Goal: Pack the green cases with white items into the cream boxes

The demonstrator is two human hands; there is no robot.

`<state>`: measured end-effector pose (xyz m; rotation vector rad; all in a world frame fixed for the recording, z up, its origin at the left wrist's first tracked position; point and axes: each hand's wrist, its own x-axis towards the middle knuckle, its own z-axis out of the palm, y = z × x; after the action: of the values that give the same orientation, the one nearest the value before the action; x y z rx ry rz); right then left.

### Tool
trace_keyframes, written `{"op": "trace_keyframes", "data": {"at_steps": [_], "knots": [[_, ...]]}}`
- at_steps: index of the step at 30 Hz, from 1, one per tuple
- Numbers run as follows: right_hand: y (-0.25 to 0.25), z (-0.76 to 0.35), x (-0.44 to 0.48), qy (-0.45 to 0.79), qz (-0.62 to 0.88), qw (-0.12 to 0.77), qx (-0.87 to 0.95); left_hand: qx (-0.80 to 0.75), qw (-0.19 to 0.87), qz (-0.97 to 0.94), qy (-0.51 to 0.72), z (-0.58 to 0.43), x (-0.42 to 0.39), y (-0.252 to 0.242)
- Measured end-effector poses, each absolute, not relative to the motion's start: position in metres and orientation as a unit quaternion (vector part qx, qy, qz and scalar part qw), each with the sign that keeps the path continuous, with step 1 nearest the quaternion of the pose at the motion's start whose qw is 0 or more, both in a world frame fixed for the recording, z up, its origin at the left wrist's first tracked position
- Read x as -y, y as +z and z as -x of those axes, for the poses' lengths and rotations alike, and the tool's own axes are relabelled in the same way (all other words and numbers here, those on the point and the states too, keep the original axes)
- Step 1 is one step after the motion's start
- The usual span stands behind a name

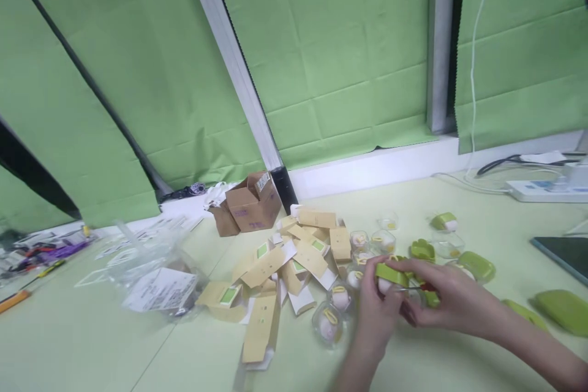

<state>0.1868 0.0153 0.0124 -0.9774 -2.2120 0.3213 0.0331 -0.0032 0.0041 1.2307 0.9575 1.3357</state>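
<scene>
My left hand (373,312) is closed around a small green-and-white case (390,274), holding it above the table. My right hand (434,294) grips a thin tool with a metal shaft and dark red handle (428,286). The shaft lies against the case's lower edge; its exact tip is hidden by the fingers. Beside the left hand are several clear plastic shells (327,324) with pinkish-white and yellow pieces inside. Behind and beside the right hand lie a green scalloped piece (421,250) and an oval green piece (478,266).
A pile of opened pale-yellow cartons (266,266) spreads left of my hands, with a brown cardboard box (252,202) behind. Farther left lies a clear plastic bag (158,285) with a printed label. On the right are green cases (563,311), a dark tablet-like slab (563,258) and a power strip (546,191).
</scene>
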Motion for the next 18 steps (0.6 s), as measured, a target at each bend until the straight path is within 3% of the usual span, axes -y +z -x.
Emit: {"op": "trace_keyframes", "data": {"at_steps": [3,13,18], "knots": [[0.017,-0.181,-0.01,0.105,0.389,0.354,0.844,-0.417,0.538,-0.47,0.561,-0.037,0.004,0.004],[0.041,-0.181,-0.006,0.248,0.368,0.364,0.819,-0.405,0.565,-0.535,0.481,-0.027,0.004,0.011],[0.058,-0.198,-0.01,0.331,0.323,0.306,0.832,-0.341,0.674,-0.528,0.388,-0.023,-0.005,0.018]]}}
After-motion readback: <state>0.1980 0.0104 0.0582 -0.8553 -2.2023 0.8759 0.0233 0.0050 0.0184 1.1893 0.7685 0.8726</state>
